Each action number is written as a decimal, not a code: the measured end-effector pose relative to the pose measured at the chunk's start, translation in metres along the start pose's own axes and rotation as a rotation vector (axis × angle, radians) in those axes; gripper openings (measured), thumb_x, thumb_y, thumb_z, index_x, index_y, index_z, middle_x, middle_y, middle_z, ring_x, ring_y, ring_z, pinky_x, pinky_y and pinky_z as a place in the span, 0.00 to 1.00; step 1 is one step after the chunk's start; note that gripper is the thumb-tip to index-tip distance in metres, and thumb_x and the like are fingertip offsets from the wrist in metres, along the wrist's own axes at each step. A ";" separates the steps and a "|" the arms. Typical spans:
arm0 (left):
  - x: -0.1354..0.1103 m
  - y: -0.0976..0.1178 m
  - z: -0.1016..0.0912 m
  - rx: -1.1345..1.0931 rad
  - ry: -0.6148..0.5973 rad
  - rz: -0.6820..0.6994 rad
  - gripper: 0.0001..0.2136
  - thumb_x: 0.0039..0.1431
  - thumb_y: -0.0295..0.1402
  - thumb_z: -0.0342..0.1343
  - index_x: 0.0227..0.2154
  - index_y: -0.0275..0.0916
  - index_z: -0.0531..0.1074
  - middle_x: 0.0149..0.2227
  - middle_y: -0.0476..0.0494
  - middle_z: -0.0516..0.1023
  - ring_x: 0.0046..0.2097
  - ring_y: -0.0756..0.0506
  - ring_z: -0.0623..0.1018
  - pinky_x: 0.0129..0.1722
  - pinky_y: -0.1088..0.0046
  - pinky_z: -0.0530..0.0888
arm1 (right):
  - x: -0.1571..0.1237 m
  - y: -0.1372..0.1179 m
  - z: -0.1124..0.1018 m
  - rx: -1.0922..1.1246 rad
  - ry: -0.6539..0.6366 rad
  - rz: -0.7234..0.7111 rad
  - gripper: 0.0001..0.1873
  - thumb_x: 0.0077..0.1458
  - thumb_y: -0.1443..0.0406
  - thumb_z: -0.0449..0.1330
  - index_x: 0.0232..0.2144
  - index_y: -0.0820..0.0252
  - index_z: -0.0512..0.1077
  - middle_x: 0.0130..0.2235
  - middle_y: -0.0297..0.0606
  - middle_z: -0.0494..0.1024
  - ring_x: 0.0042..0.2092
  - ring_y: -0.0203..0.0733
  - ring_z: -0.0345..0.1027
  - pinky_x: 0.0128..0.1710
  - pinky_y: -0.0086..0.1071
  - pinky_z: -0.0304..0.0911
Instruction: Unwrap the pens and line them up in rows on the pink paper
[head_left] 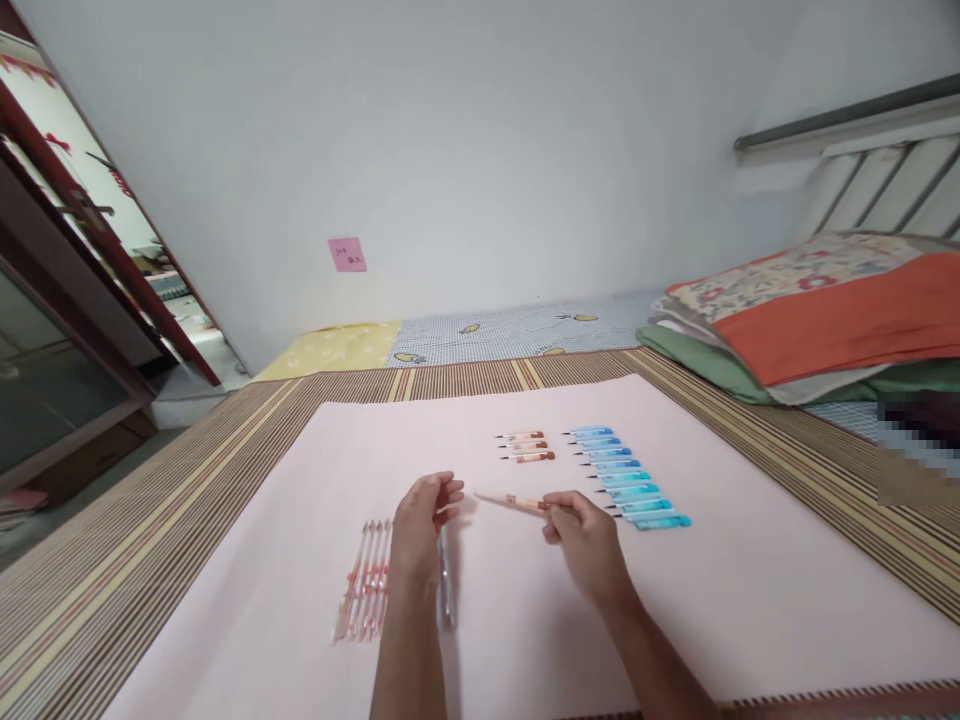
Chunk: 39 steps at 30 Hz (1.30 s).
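My right hand (589,540) is closed on the brown end of a peach-coloured pen (510,499), which points left with a pale tip. Just beyond that tip is my left hand (429,510), its fingers loosely curled and apart, with nothing visible in them. Three similar brown-ended pens (531,446) with dark tips lie in a short column farther back. To the right, several blue and turquoise pens (626,478) form a slanting column. Several clear pens with reddish parts (365,585) lie left of my left forearm, which partly hides the group. Beside it is another clear pen (448,585).
The pens lie on a large pale pink sheet (262,600) over a striped brown mat (202,450). Folded bedding (832,310) is piled at the right, near a bed rail. A pink note (347,254) is on the wall behind. A doorway is at the left.
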<state>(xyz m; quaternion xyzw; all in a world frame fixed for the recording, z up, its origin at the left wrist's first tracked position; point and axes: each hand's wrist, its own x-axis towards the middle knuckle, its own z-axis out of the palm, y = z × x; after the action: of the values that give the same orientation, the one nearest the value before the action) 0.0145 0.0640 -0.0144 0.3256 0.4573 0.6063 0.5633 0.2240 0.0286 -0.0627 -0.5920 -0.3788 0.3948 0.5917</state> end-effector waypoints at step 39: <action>-0.029 -0.024 0.040 0.554 -0.462 0.053 0.15 0.59 0.44 0.57 0.26 0.38 0.74 0.18 0.53 0.70 0.17 0.53 0.61 0.19 0.75 0.56 | -0.009 -0.001 0.015 0.375 -0.130 0.020 0.26 0.46 0.44 0.71 0.31 0.62 0.79 0.22 0.30 0.67 0.27 0.35 0.57 0.29 0.32 0.52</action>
<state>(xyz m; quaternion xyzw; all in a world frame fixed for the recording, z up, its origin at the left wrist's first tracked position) 0.0651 0.0421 -0.0185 0.6060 0.4561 0.3842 0.5264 0.2067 0.0268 -0.0616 -0.4484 -0.3304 0.5018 0.6618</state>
